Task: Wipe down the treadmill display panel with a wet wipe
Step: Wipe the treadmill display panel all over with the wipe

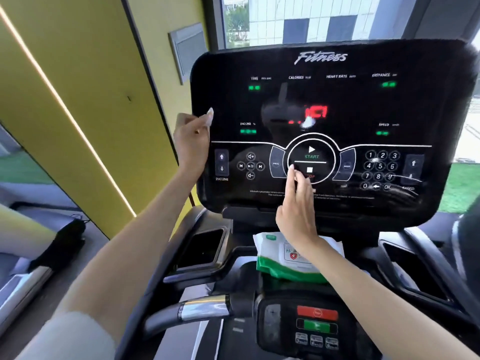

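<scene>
The black treadmill display panel (324,100) fills the upper middle, lit with green and red readouts. My left hand (191,141) grips its left edge. A small pale bit shows at the fingertips; I cannot tell whether it is a nail or a wipe. My right hand (296,209) is raised in front of the panel's lower middle. Its fingers are spread and hold nothing, and the index fingertip touches the round start/stop ring. A white and green pack of wet wipes (272,258) lies on the console ledge under the panel, partly hidden by my right wrist.
Below the pack sits a small control box (315,323) with a red and a green button. A chrome handlebar (202,307) runs to the left. Black cup holders (205,248) flank the console. A yellow wall (85,100) stands to the left, with a window behind the panel.
</scene>
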{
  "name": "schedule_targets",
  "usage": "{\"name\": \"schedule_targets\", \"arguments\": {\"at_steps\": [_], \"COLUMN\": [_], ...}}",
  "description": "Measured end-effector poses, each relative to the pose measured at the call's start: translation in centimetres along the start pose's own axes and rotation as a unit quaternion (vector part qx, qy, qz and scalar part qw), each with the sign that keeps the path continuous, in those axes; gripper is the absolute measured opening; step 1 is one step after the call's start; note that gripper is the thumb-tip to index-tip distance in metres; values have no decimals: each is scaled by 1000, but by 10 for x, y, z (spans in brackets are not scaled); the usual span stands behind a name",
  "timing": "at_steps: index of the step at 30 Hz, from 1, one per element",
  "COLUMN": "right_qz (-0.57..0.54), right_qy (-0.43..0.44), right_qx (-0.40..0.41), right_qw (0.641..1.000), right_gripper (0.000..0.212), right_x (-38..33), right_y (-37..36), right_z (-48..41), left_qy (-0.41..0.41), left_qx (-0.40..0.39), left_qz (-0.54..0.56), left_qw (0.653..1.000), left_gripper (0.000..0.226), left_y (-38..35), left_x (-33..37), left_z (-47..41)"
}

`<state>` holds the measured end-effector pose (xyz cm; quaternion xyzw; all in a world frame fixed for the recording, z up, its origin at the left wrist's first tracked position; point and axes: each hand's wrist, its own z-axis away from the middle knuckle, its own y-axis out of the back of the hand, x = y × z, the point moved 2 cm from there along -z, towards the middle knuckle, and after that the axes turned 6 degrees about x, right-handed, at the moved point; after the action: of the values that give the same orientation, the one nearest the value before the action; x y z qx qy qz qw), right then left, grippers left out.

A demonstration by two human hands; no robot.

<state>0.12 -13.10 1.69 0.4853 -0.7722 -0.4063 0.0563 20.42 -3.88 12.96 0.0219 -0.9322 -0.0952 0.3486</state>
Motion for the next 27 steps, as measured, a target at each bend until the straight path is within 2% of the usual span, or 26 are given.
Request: {"name": "schedule_targets", "arguments": {"at_steps": [2,7,13,14,15,16,18,20,22,24,25,27], "right_qz": [4,9,6,5,4,3,-3,-12,-10,-8,-8,-6], "right_qy": [6,-1,27,30,34,39,56,71,78,78,79,78], "right_qx": [5,9,10,8,3,-3,-12,-8,0,0,-2,0], "right_qw": [1000,1000,1000,1000,999,999,998,997,997,997,997,997], "right_gripper": [84,85,82,82,82,82,82,81,80,77,76,75], "right_x": [5,19,33,35,38,39,43,49,56,64,68,75], "right_y": [5,19,32,33,34,36,41,47,53,57,59,64], "right_z": [-9,-28,-35,-35,-36,-37,-38,-42,-49,-55,-58,-62], "left_qy": [53,130,243,233,189,118,-32,-104,-35,112,175,240], "left_qx": [33,15,95,88,55,-1,-100,-92,0,95,125,140], "left_qz": [-6,-59,-62,-49,-33,-16,18,21,6,-23,-47,-83], "left_qw": [998,990,963,967,980,993,994,990,999,989,975,957], "left_gripper": [19,24,22,21,21,19,19,28,26,20,24,30], "left_y": [6,-2,-52,-62,-73,-83,-91,-83,-66,-50,-45,-46], "left_x": [4,-11,11,23,37,53,77,79,65,42,32,23], "left_z": [-7,30,52,55,57,62,71,71,61,47,43,41]}}
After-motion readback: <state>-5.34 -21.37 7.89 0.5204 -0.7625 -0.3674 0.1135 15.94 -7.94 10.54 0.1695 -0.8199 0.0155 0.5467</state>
